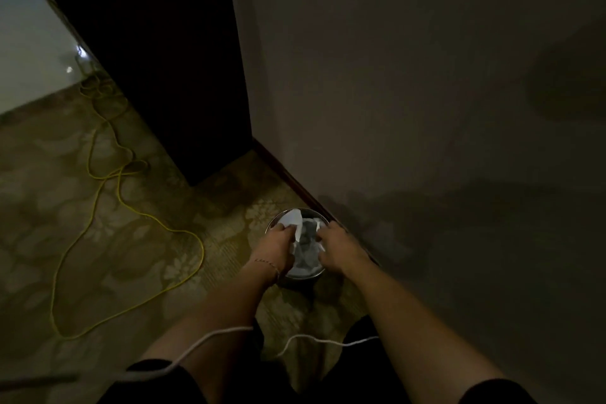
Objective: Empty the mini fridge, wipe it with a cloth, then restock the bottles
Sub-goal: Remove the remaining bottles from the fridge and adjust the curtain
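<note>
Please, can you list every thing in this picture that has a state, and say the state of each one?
left hand: grips the white liner at the bin's left rim.
right hand: grips the white liner at the bin's right rim.
white liner: crumpled, partly inside the bin.
metal bin: upright on the carpet, beside the wall.
yellow cable: loose loops on the carpet.
white cord: hangs slack across the forearms.

Both hands (278, 241) (337, 248) grip white liner (303, 239) (in metal bin (273, 223)).

The room is dim. A patterned carpet (131, 239) meets a plain wall (410, 92). Left of the wall stands a dark cabinet (157, 43).
</note>
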